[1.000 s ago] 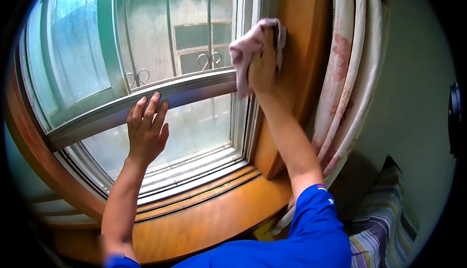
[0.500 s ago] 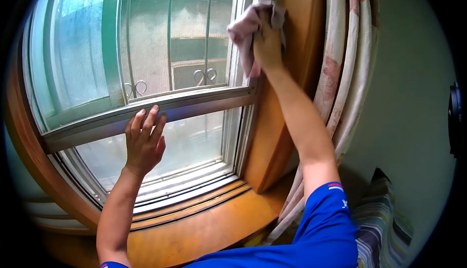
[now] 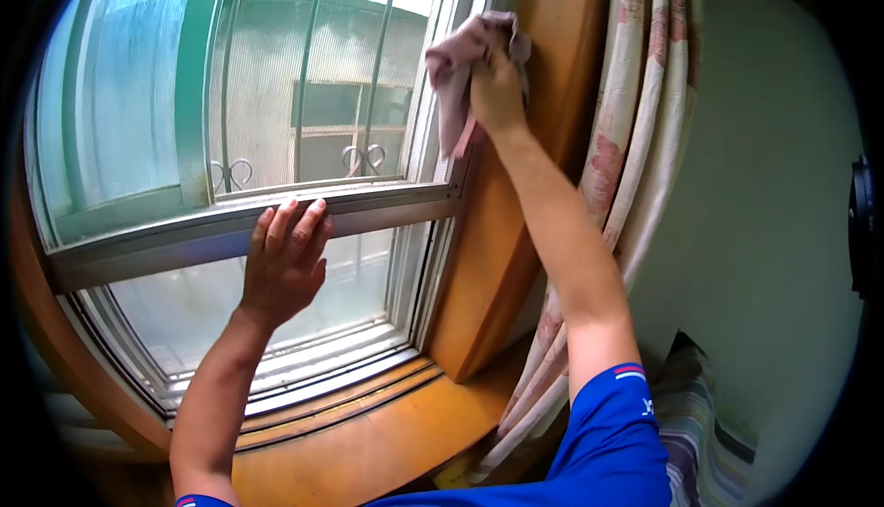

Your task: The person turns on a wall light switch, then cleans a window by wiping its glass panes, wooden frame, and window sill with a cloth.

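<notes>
A crumpled pinkish-grey cloth [image 3: 451, 79] is in my right hand [image 3: 497, 93], pressed against the right side of the window frame where metal meets wood. Its lower end hangs down over the frame. My left hand [image 3: 284, 263] rests with its fingertips on the metal crossbar [image 3: 193, 244], fingers slightly apart and nothing held. Above the crossbar is the upper window with its screen [image 3: 267, 102]; the lower glass pane [image 3: 221, 300] shows behind and below my left hand.
A wooden sill [image 3: 368, 442] with dark grooves curves below the window. Floral curtains [image 3: 612, 148] hang right of the wooden frame [image 3: 497, 258]. Striped fabric [image 3: 695, 415] lies at the lower right, beside the plain wall [image 3: 746, 194]. Metal bars stand beyond the screen.
The view has shifted, with the window now further left. My right hand went up along the frame with the cloth, then slightly down. My left hand is further right along the crossbar.
</notes>
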{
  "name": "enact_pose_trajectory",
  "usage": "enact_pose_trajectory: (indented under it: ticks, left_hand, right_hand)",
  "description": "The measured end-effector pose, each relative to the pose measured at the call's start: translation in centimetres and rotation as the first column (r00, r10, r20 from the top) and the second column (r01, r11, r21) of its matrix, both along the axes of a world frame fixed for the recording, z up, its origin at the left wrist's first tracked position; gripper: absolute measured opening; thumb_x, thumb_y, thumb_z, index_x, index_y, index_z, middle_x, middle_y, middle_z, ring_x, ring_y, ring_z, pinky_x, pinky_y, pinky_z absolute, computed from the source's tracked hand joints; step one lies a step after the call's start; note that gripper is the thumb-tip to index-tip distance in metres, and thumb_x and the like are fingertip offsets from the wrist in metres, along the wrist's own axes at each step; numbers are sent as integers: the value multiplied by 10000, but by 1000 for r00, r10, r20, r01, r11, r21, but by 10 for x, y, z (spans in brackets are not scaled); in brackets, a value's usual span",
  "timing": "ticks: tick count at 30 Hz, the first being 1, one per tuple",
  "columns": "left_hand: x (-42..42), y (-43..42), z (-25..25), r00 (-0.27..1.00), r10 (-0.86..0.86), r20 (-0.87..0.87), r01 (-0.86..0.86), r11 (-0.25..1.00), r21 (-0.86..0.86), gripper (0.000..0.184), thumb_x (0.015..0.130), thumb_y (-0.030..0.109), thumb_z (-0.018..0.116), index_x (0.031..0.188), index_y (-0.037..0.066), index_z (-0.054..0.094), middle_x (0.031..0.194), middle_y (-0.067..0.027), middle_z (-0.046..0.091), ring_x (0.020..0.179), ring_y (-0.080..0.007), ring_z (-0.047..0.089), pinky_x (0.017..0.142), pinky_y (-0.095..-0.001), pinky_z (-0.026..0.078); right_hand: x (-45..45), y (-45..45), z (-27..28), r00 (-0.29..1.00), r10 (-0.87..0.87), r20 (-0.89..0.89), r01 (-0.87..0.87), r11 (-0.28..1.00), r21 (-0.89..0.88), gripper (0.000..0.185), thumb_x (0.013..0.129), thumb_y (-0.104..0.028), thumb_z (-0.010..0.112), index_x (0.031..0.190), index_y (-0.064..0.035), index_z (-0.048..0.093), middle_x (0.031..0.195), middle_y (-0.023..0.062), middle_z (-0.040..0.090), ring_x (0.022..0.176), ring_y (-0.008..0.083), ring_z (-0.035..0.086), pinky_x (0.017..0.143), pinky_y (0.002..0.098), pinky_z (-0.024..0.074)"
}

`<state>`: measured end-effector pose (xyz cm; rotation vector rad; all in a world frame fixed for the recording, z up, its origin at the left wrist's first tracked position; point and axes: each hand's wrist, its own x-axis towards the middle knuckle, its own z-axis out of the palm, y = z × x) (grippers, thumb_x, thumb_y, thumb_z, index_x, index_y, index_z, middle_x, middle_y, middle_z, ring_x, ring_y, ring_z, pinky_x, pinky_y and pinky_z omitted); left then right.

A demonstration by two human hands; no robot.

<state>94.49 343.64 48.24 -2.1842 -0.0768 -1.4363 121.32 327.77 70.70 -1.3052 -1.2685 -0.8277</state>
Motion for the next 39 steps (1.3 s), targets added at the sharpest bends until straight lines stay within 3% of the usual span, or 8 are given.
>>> enact_pose_trajectory:
  ticks: [9,16,19,25,30,32,34,39]
  left_hand:
    - [6,1,0,997,60,55,-63,997,47,497,814,194,693,1300,129,614,1474,-66,482,1378,-348,394,1150,-528,291]
    - [10,3,0,997,5,75,-9,999,51,503,804,177,691,1297,120,611,1466,-69,486,1379,-344,397,1153,-526,294]
    - [9,3,1,996,-38,85,37,999,16,472,811,128,674,1280,100,621,1449,-73,507,1379,-337,409,1157,-516,304]
    - [5,-1,4,982,-108,157,109,994,4,324,861,62,617,1175,86,691,1375,-56,578,1344,-291,453,1145,-460,341]
    - [8,-2,3,980,-96,174,98,995,-1,284,880,71,615,1149,77,705,1366,-57,584,1325,-293,468,1137,-465,356]
    - [10,0,3,980,-78,185,77,997,10,277,883,84,620,1146,76,706,1374,-58,575,1334,-298,461,1143,-464,346]
    - [8,-1,2,987,-37,157,34,999,23,290,880,96,627,1161,79,696,1386,-59,563,1346,-305,452,1153,-469,330]
    - [10,0,-1,992,44,118,-49,998,35,378,849,99,646,1226,127,654,1413,-56,533,1358,-324,436,1157,-506,308]
  right_hand:
    - [69,21,183,868,-408,284,395,913,103,469,943,-193,493,1401,-116,559,1262,270,636,1185,414,596,1033,409,450]
    - [27,2,96,893,-212,396,192,977,90,381,848,-100,535,1203,-75,672,998,264,692,1019,456,641,922,490,502]
    - [19,-24,48,808,-383,449,462,884,-78,404,857,-70,528,1236,-68,668,1010,272,692,1021,430,652,925,472,514]
    - [-20,-74,39,346,-609,714,778,611,145,413,932,-11,449,1308,-20,619,821,209,719,796,343,731,846,409,592]
    - [-3,-87,110,-33,-728,685,771,417,481,402,942,-12,398,1294,118,541,1246,298,624,987,423,691,965,466,547]
    - [-12,-83,133,-25,-767,641,878,290,381,438,936,-61,395,1312,123,524,1362,321,544,1190,431,603,1081,470,464]
    - [-32,-81,162,221,-797,562,975,168,-146,522,947,-149,393,1391,117,462,1299,345,582,1226,457,579,1109,456,443]
    - [76,-70,273,155,-784,601,913,346,216,495,941,-266,402,1341,-22,562,1228,296,635,1204,461,574,1077,474,448]
